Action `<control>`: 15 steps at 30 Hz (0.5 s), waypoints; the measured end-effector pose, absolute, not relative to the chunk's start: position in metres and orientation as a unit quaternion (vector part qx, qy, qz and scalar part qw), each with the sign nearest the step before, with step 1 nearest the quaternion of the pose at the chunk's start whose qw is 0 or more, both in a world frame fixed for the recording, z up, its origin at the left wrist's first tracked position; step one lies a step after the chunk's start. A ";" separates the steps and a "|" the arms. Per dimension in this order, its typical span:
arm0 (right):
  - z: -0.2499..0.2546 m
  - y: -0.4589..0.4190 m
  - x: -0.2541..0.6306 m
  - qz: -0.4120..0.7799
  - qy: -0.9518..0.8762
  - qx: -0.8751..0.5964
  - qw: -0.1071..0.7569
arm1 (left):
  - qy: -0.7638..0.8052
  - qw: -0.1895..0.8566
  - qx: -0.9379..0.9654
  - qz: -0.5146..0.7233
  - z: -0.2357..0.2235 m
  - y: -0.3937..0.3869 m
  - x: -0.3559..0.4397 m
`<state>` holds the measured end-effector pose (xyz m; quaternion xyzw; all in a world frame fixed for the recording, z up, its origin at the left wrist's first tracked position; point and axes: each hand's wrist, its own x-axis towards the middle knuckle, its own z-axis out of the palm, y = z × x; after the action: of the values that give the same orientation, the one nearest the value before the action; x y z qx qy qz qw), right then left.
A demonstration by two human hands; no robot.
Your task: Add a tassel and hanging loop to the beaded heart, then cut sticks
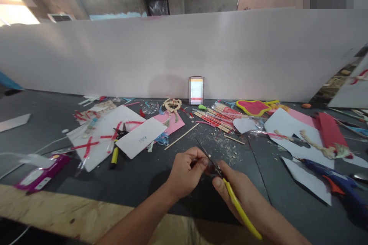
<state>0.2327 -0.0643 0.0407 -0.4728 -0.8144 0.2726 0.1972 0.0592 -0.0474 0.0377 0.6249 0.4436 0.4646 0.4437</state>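
Note:
My right hand (235,189) is closed round yellow-handled cutters (230,195), whose dark jaws point up and left toward my left hand. My left hand (186,172) pinches a small dark piece at the jaws; I cannot make out what it is. Both hands hover just above the dark grey table (143,178), near its front. Small pale chips (224,147) lie scattered on the table just beyond the hands. A thin wooden stick (181,136) lies a little further back.
White cards (140,137), pink paper and a second yellow-handled tool (115,155) lie at the left. A bundle of red-and-white sticks (215,118) is at the back centre. A blue glue gun (336,183) lies at the right. A phone (196,90) leans on the white wall.

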 end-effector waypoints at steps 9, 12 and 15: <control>0.042 -0.057 0.238 0.171 -0.834 -0.492 0.181 | 0.452 0.434 0.620 0.473 0.036 -0.047 0.060; 0.044 -0.057 0.240 0.208 -0.843 -0.464 0.174 | 0.444 0.419 0.644 0.461 0.040 -0.046 0.057; 0.049 -0.056 0.243 0.185 -0.851 -0.465 0.159 | 0.442 0.436 0.639 0.455 0.042 -0.046 0.055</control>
<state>0.2429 -0.0564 0.0488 -0.4647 -0.8512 0.1847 0.1593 0.0555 -0.0463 0.0420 0.6386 0.4416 0.4547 0.4364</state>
